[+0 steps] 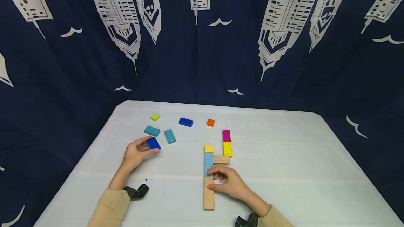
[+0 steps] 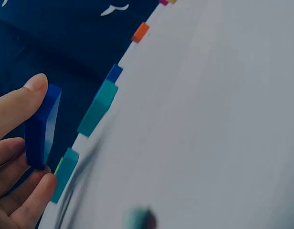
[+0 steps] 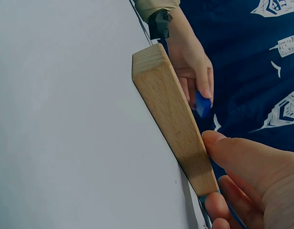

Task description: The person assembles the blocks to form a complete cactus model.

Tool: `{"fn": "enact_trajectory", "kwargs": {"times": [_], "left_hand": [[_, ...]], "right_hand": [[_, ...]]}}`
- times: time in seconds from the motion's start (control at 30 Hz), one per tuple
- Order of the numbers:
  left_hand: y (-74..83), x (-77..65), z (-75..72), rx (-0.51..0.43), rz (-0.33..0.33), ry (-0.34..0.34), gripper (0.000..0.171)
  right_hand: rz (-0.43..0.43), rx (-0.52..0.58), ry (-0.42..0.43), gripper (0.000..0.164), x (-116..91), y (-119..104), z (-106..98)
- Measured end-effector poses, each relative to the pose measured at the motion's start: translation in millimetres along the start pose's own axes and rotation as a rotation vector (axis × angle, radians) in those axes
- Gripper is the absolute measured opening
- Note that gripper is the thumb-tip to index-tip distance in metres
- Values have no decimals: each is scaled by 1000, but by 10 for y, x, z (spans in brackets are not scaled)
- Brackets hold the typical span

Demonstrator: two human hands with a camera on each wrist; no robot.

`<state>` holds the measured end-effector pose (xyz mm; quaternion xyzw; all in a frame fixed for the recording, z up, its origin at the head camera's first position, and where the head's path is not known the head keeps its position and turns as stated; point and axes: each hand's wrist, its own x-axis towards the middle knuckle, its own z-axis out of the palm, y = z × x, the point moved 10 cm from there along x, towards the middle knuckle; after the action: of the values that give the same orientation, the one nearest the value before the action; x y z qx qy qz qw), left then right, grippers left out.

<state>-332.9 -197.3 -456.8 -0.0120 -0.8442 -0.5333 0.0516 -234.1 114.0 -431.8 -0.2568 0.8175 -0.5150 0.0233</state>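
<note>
In the head view, my left hand [image 1: 135, 155] pinches a blue block [image 1: 154, 143] between thumb and fingers at the table's left side. The left wrist view shows this block [image 2: 41, 129] tilted up on edge. My right hand [image 1: 230, 182] lies over a straight row of blocks, thumb and fingers spread apart. Its thumb rests at the side of a long wooden block [image 1: 208, 199], and its fingertips at the light blue block [image 1: 208, 160] behind it. A yellow block [image 1: 208, 148] caps the row's far end. A short wooden block [image 1: 221, 159] sits across at the light blue block's right.
Beyond the right hand, a magenta block [image 1: 226, 135] and a yellow block [image 1: 227, 149] lie end to end. Two teal blocks [image 1: 170, 136], a lime block [image 1: 155, 117], another blue block [image 1: 186, 122] and an orange block [image 1: 210, 122] lie scattered farther back on the white table [image 1: 284, 171].
</note>
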Motion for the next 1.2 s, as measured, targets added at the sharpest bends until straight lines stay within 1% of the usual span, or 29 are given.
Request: {"fn": "enact_trajectory", "kwargs": {"times": [0.1, 0.23, 0.3, 0.47, 0.57, 0.7, 0.83, 0.93, 1.07, 1.2], "left_hand": [[75, 30, 86, -45, 12, -22, 74], [173, 96, 216, -67, 21, -46, 76], [246, 128, 291, -77, 35, -62, 77], [457, 204, 501, -113, 99, -124, 75], [542, 247, 636, -138, 103, -165, 74], [625, 297, 811, -152, 90, -190, 73], [724, 349, 1020, -157, 117, -215, 73], [776, 390, 1203, -166, 137, -255, 73], [825, 441, 1417, -157, 159, -299, 71], [855, 495, 1585, -133, 166, -320, 69]], "right_hand": [[-2, 0, -1, 32, 0, 1, 4], [-4, -4, 2, 32, -3, 3, 1], [-6, -5, 4, 32, -4, -4, -5], [-16, -6, 9, 32, -2, -27, -11], [-14, -7, 8, 32, 0, -27, -8], [0, -7, 3, 31, 2, -18, 0], [12, -7, -1, 31, 0, -12, 5], [16, -7, -5, 31, -2, -11, 11], [25, -5, -8, 31, -1, -8, 17], [36, -7, -7, 31, 3, -4, 19]]}}
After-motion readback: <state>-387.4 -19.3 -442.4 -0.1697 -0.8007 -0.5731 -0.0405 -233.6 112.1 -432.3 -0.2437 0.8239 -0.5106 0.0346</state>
